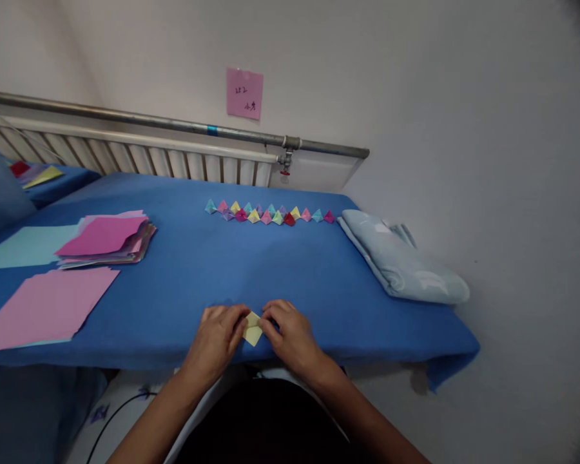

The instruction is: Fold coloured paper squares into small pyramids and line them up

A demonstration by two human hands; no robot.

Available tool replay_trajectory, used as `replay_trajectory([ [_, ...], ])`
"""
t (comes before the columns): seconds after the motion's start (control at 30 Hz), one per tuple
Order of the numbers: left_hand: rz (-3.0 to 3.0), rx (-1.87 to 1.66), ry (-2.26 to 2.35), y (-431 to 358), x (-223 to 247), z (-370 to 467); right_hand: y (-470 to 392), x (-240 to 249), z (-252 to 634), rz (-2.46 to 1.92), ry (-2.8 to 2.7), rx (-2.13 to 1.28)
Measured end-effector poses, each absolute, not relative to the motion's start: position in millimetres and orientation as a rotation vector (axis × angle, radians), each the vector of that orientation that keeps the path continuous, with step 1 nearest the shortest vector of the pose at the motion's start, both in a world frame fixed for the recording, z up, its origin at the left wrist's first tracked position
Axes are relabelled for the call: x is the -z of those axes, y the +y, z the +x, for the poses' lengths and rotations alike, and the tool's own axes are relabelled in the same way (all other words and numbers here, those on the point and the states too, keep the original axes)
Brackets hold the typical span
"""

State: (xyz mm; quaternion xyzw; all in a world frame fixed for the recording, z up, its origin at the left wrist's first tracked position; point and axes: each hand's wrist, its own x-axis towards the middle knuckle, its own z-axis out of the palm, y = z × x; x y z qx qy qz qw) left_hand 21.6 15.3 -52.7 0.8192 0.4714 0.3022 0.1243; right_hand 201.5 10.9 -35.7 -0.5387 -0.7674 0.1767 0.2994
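Observation:
A small folded piece of pale yellow paper point(252, 329) lies at the front edge of the blue-covered table point(183, 270), between my two hands. My left hand point(219, 335) pinches its left corner between thumb and fingers. On the other side, my right hand point(287, 334) grips the right corner the same way. The paper shows a diamond shape with a crease across it; its side corners are hidden under my fingertips. Beyond my hands, several small folded paper pieces point(266, 217) in many colours stand in two rows.
Stacked magenta and other coloured sheets point(104, 235), pink sheets point(53, 306) and a light blue sheet point(29, 246) lie at left. A folded pale blue cloth point(403, 261) rests at right. Behind the table are a radiator point(169, 161) and a metal pipe point(149, 120).

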Motion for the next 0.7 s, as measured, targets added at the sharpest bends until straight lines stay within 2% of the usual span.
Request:
replay_trajectory([
  [0.7, 2.265, -0.946, 1.513, 19.3, 61.1, 31.3, 19.3, 22.5, 188.8, -1.687, -2.147, -0.295],
])
